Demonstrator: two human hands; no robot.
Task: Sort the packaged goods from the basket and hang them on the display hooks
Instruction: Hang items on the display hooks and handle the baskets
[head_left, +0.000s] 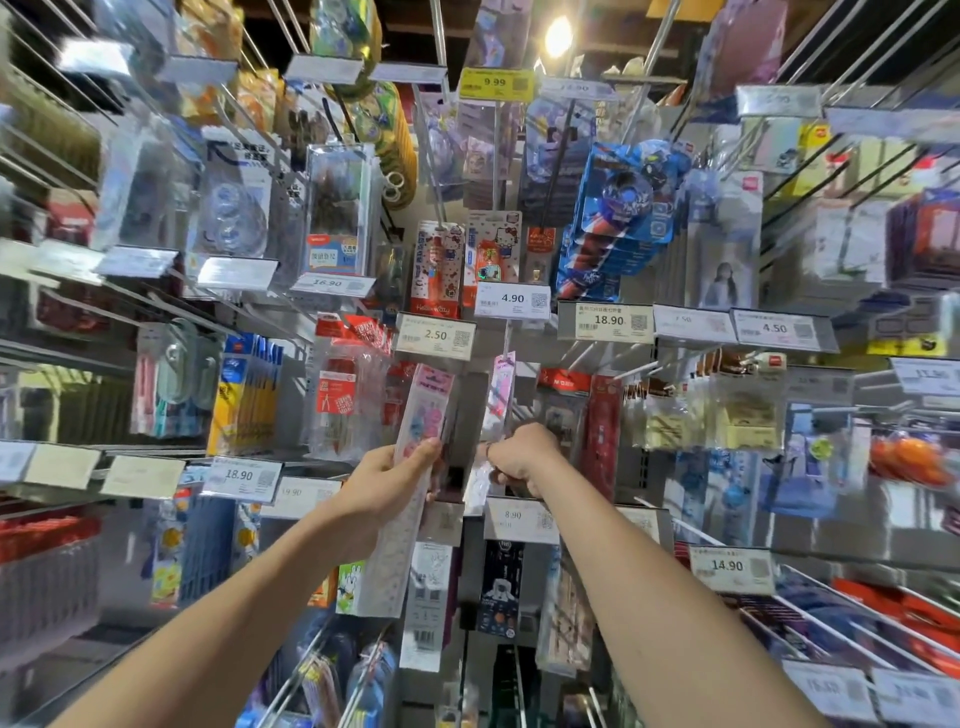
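Your left hand (387, 478) grips 1 long pink pack (426, 410) near its middle, with the fingers curled round its edge. It holds the pack upright, just left of the hook, probably so the pack is ready to hang. Your right hand (522, 452) is closed round the lower part of a narrow pack (503, 384), which appears to hang below the 4.90 price tag (511, 300). This grip likely steadies it. The 2 packs are near each other but apart. The basket is not in view.
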